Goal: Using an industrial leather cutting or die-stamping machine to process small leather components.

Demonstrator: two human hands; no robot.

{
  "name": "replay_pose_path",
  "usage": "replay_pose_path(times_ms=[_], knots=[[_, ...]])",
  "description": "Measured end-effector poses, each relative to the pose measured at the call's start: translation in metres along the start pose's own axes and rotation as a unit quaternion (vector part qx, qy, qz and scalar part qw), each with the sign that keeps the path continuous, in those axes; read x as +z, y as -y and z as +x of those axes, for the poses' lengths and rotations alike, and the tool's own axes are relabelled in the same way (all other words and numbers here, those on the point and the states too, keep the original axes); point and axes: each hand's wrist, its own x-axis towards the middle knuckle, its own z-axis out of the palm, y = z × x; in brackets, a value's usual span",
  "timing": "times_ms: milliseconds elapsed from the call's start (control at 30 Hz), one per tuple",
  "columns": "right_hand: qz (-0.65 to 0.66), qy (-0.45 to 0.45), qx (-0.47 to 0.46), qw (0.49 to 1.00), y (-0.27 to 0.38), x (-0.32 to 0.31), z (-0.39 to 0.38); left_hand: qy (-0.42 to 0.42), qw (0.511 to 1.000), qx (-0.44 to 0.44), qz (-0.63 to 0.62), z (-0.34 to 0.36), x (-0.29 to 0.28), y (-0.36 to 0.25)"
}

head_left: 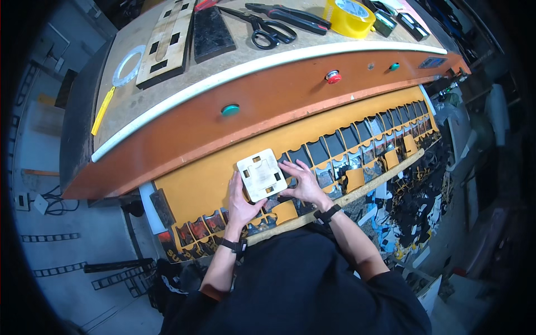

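Observation:
A square, off-white plate [260, 174] with rounded corners and small rectangular cut-outs is between my hands, above the yellow slotted rack. My left hand [242, 202] grips its left and lower edge, the thumb at the lower corner. On the opposite edge, the fingers and thumb of my right hand [304, 184] are closed about the plate's right side. Both wrists wear dark bands. Beneath the plate, part of the yellow rack [218, 177] is hidden.
Beyond the rack is an orange machine front with a red button [333, 77] and a green button [230, 110]. On its top lie scissors [268, 30], pliers [296, 18], yellow tape [349, 18] and a slotted wooden board [166, 44]. Black and white scraps [410, 209] pile at the lower right.

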Motion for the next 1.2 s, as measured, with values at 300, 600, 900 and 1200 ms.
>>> replay_pose_path(times_ms=[300, 600, 900, 1200], knots=[[0.023, -0.017, -0.010, 1.000, 0.012, -0.001, -0.005, -0.013, 1.000, 0.019, -0.019, -0.008, -0.006, 0.004], [-0.009, -0.178, 0.055, 0.982, 0.019, -0.011, 0.030, 0.016, 1.000, 0.010, 0.004, 0.090, -0.042, 0.035], [-0.162, -0.122, 0.018, 0.979, -0.012, -0.007, 0.013, -0.041, 0.996, 0.065, 0.037, 0.007, -0.025, 0.039], [-0.016, 0.045, 0.013, 0.999, -0.027, -0.058, 0.005, -0.123, 0.976, -0.040, 0.173, -0.001, -0.007, -0.004]])
